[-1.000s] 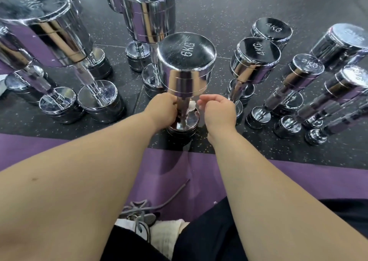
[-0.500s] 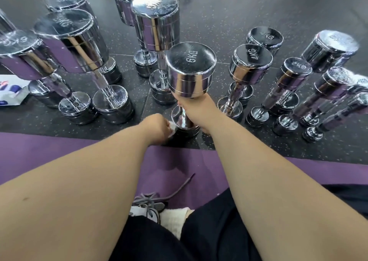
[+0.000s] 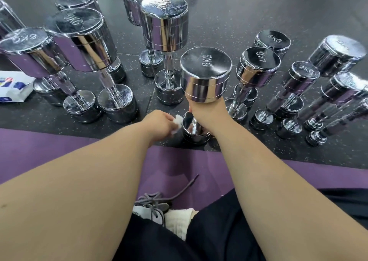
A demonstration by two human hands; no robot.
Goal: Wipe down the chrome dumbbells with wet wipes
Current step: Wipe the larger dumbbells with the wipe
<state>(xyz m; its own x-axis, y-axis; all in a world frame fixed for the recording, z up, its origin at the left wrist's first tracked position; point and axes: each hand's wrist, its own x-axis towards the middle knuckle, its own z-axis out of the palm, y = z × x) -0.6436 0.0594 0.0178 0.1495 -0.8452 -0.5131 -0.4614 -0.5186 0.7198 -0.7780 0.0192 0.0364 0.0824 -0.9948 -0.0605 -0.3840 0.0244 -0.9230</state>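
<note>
A chrome dumbbell marked 6KG (image 3: pixel 206 73) stands on end on the dark floor in the middle of the view. My right hand (image 3: pixel 209 112) grips its handle just under the top head. My left hand (image 3: pixel 159 124) holds a crumpled white wet wipe (image 3: pixel 177 120) against the left side of the dumbbell's bottom head (image 3: pixel 194 131). The fingers of both hands are mostly hidden behind the hands and the metal.
Several more chrome dumbbells stand on end around it: large ones (image 3: pixel 83 41) at the left and back, smaller 4KG (image 3: pixel 258 65) and 2KG (image 3: pixel 304 73) ones leaning at the right. A wet-wipe packet (image 3: pixel 14 87) lies at the far left. A purple mat (image 3: pixel 59 147) runs under my arms.
My right hand moved from beside the handle onto it and now grips it under the top head. My left hand dropped from the handle to the bottom head with the wipe.
</note>
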